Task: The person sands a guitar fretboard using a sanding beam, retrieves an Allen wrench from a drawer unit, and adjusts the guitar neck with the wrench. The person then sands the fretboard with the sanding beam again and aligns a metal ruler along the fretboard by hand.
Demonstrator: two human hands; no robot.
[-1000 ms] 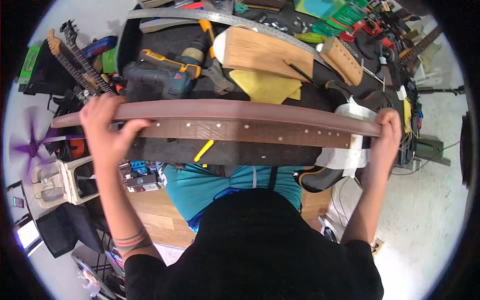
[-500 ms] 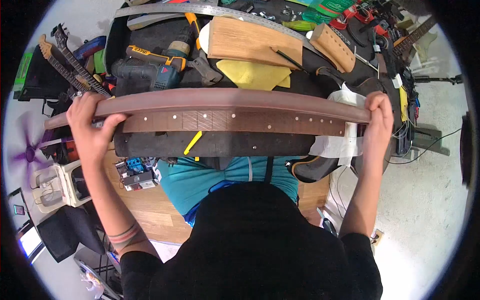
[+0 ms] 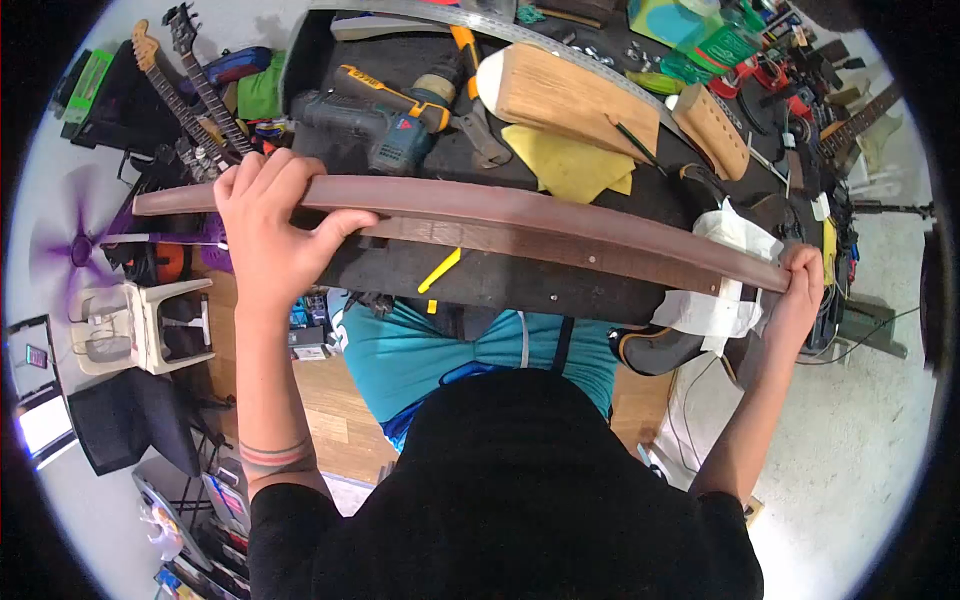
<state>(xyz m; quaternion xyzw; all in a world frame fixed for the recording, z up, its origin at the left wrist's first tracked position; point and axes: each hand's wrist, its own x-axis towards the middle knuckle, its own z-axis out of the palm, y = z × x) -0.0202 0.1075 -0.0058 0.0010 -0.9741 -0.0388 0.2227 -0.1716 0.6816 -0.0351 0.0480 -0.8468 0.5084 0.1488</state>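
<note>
A long reddish-brown bar, seemingly a sanding beam [image 3: 540, 211], lies lengthwise along a dark guitar fretboard [image 3: 510, 241] with pale dot inlays and hides most of it. My left hand [image 3: 272, 225] is wrapped over the beam near its left end, thumb stretched along the near side. At the right end, my right hand [image 3: 797, 297] grips it, fingers curled on top. Whether the beam touches the fretboard along its whole length, I cannot tell. White masking paper [image 3: 705, 315] covers part of the dark guitar body [image 3: 655, 350] near my right hand.
Behind the fretboard lie a cordless drill [image 3: 385, 130], a yellow cloth [image 3: 565, 165], a wooden block [image 3: 580, 95] with a pencil [image 3: 637, 143], and a long steel ruler [image 3: 600, 65]. A yellow tool [image 3: 440, 270] rests at the near edge. A purple fan [image 3: 82, 248] stands left.
The beam has shifted to the right and tilted, its right end now lower in view, with both hands still on it. It covers more of the inlays. The camera view has shifted too.
</note>
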